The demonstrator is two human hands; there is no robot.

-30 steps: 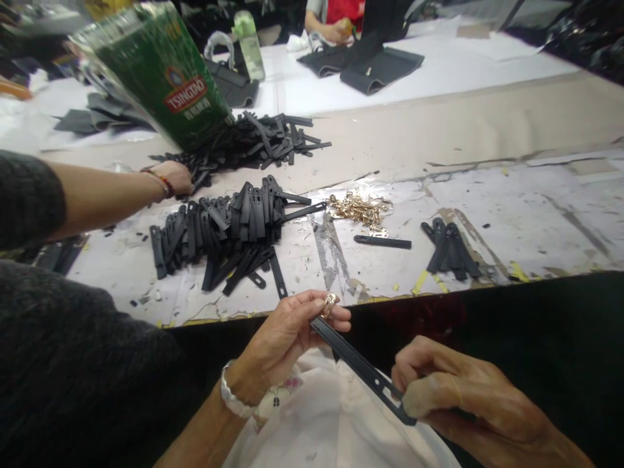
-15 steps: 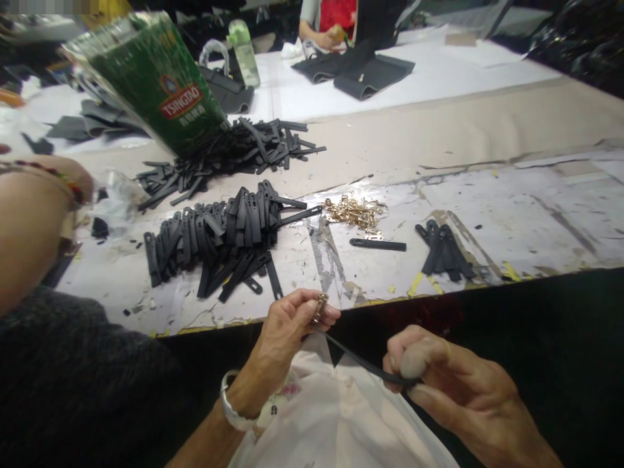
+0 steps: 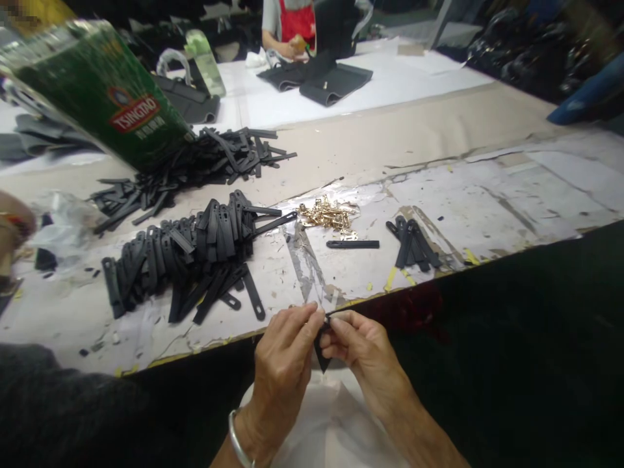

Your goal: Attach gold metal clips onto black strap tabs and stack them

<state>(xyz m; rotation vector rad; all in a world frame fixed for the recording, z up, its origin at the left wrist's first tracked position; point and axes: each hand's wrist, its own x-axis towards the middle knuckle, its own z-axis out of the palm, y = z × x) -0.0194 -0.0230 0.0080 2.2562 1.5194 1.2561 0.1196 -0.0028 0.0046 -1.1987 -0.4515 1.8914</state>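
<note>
In front of the table edge, my two hands are brought together over my lap. My left hand (image 3: 287,354) is closed, its thumb and fingertips pinching a small dark end of a black strap (image 3: 327,319). Against the same spot my right hand (image 3: 361,344) is closed too, thumb pressed to curled fingers. Most of the strap is hidden by the fingers, and the gold metal buckle does not show between them. Beyond the hands lie a heap of gold buckles (image 3: 329,216), a single black strap (image 3: 353,244) and a small fan of black straps (image 3: 413,244).
A large row of black straps (image 3: 180,244) covers the table's left side. Behind it, more loose straps (image 3: 214,156) surround a tilted green Tsingtao box (image 3: 112,97). Another person's arm (image 3: 12,227) rests at far left. Across the table, a person in a red apron (image 3: 297,23) handles something.
My right hand has moved left and up to meet my left hand, which has turned over the buckle and strap. The strap no longer stretches between them. The view has shifted right.
</note>
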